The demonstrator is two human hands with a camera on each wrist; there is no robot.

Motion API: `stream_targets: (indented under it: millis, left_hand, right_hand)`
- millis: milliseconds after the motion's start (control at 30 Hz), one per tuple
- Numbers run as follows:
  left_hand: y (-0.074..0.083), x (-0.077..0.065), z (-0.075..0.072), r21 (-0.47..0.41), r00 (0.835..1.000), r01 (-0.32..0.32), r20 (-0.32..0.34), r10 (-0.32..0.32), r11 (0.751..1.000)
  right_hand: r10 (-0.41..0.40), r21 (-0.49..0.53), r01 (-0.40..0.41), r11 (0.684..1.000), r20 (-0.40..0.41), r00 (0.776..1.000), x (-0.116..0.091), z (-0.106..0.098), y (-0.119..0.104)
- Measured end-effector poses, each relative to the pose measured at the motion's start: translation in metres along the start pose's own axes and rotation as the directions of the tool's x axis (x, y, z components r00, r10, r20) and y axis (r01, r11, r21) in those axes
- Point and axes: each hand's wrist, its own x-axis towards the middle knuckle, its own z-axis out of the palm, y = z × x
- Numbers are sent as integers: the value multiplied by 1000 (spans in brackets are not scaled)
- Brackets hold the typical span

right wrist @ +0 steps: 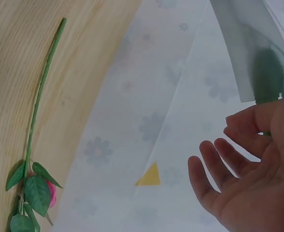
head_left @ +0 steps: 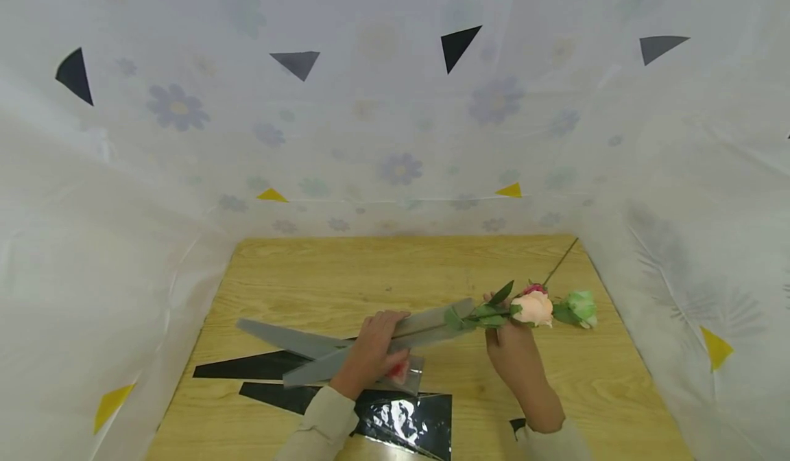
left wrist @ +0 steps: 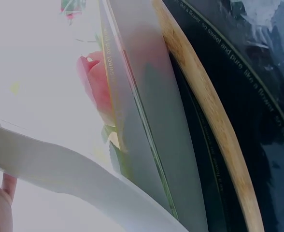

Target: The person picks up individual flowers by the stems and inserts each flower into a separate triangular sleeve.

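Observation:
In the head view my left hand (head_left: 372, 350) grips a translucent grey flower sleeve (head_left: 437, 324) lying slanted over the table. A peach rose (head_left: 533, 309) has its stem inside this sleeve, its bloom beyond the wide end. Close under the bloom my right hand (head_left: 513, 355) pinches the rose's stem; the right wrist view shows thumb and forefinger together at the sleeve's edge, other fingers loosely bent. Below the left hand lies a pink-red rose (head_left: 400, 370) in another grey sleeve (head_left: 317, 368), partly hidden. The left wrist view shows a pink rose (left wrist: 98, 84) beside sleeve film.
Black printed sleeves (head_left: 404, 416) lie at the table's front left, with another grey sleeve (head_left: 278, 335) behind them. A green rose (head_left: 581, 308) and a magenta rose (head_left: 534, 287) lie to the right on the wooden table (head_left: 370, 269). White flower-patterned sheeting (head_left: 395, 138) encloses three sides.

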Motion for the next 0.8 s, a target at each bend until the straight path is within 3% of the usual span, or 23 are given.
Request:
stream_targets:
  millis: [200,367,567,667,733,800]
  left_hand:
    - [-2,1,-2,-24,998,0,-58,-1,1000]
    - [-1,2,-3,-16,997,-7,-75,6,1000]
    - [1,1,-6,-8,996,-14,-87,14,1000]
    - [0,1,-5,4,995,-12,-96,12,1000]
    - [-1,1,-5,7,995,-7,-99,7,1000]
    - [-2,2,-6,3,995,-8,-103,8,1000]
  right_hand:
    - [160,88,-170,982,103,982,0,-2,6]
    - [243,158,-267,951,157,957,-5,-3,17]
    - [373,250,-412,876,191,908,-14,-9,29]
    - [456,342,-488,803,174,873,-19,-15,31]
    - [520,453,-533,715,165,838,-21,-20,32]
    - [559,613,-520,595,149,816,-22,-25,31]
